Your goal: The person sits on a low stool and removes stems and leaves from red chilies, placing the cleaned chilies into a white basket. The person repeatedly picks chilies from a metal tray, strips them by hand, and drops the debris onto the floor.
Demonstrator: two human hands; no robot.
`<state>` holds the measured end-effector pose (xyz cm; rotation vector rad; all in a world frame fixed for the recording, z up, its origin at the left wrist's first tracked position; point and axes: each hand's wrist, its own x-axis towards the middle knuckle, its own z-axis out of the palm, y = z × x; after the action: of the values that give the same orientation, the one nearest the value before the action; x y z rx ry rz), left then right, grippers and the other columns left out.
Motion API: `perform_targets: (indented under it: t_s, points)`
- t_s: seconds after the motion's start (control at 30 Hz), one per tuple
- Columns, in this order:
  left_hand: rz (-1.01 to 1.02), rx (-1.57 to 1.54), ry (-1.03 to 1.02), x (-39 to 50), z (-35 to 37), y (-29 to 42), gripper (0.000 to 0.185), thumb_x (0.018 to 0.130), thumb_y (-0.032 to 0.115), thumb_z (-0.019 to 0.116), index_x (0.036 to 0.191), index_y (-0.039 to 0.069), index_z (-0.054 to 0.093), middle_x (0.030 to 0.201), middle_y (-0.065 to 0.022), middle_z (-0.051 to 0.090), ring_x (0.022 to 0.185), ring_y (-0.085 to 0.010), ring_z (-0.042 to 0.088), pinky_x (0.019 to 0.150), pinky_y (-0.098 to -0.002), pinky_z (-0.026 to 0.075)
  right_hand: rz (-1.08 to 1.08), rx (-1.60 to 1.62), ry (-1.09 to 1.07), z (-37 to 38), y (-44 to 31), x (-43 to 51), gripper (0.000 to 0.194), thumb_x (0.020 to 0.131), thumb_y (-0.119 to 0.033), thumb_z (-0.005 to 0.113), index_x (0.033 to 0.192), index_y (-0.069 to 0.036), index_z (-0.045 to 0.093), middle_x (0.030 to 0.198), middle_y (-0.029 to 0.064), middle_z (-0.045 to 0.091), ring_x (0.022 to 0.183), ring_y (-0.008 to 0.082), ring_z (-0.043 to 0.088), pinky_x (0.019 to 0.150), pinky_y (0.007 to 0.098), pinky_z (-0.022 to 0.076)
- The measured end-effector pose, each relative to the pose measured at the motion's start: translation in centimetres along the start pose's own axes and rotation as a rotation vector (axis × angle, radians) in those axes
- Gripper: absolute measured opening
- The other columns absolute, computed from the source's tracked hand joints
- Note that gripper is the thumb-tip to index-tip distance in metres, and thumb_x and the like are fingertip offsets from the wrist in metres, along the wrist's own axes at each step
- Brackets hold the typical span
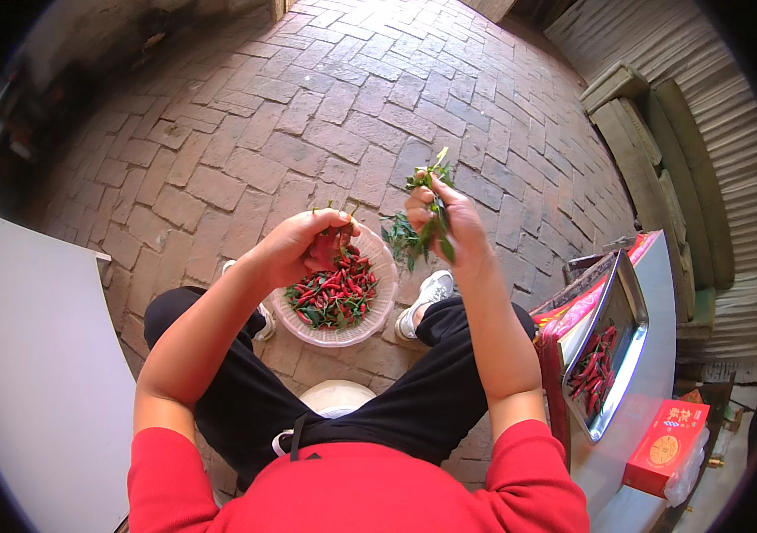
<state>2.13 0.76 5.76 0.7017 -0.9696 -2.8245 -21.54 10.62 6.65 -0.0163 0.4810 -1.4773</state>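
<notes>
My left hand (305, 245) is closed around red chili peppers, whose green stems stick up past the fingers. It is raised over the upper left rim of a pink plastic basket (388, 293). Red chilies (335, 293) mixed with green leaves fill the bottom of that basket. To the right, my right hand (448, 216) grips a bunch of green leafy stems (437, 230), held apart from the left hand. Beneath it, a small heap of green leaves (401, 240) lies on the brick floor beside the basket.
A metal tray (630, 356) holding red chilies (595, 370) rests on a table (651, 320) at my right, near a red box (668, 446). A white tabletop (32, 346) stands at my left. Further right is a green sofa (678, 186). My shoes flank the basket on the brick floor (325, 133).
</notes>
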Motion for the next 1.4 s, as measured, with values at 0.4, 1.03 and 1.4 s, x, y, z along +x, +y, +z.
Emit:
perform_targets:
  t_s: [0.4,1.03,1.4]
  points:
    - [0.052,-0.102,0.105,2.5,1.1,-2.3,0.015,0.091,0.022,0.062,0.086,0.009,0.057,0.071,-0.0007,0.057,0.046,-0.0044,0.04,0.041,-0.0196,0.024,-0.091,0.054,0.122,0.8,4.1,1.0,0.029,0.099,-0.032,0.054,0.091,-0.005,0.05,0.076,0.0065,0.053,0.068,0.0175,0.05,0.062,0.0289,0.0463]
    - [-0.013,0.113,0.064,2.0,1.4,-1.1,0.015,0.088,0.019,0.071,0.087,0.007,0.062,0.072,0.0005,0.06,0.054,-0.0055,0.053,0.045,-0.0194,0.038,-1.028,-1.578,0.448,0.4,5.9,3.4,0.018,0.096,-0.021,0.06,0.094,-0.005,0.053,0.065,0.0067,0.054,0.057,0.0126,0.049,0.053,0.0324,0.0401]
    - [0.005,0.189,0.079,0.8,0.3,-1.2,0.017,0.091,0.025,0.068,0.092,0.008,0.065,0.077,0.0006,0.062,0.057,-0.0008,0.048,0.044,-0.0166,0.029,-0.025,-1.486,0.821,-13.3,-7.0,5.1,0.061,0.089,-0.033,0.065,0.136,-0.004,0.042,0.121,0.0192,0.058,0.076,0.0232,0.066,0.057,0.0356,0.0553]
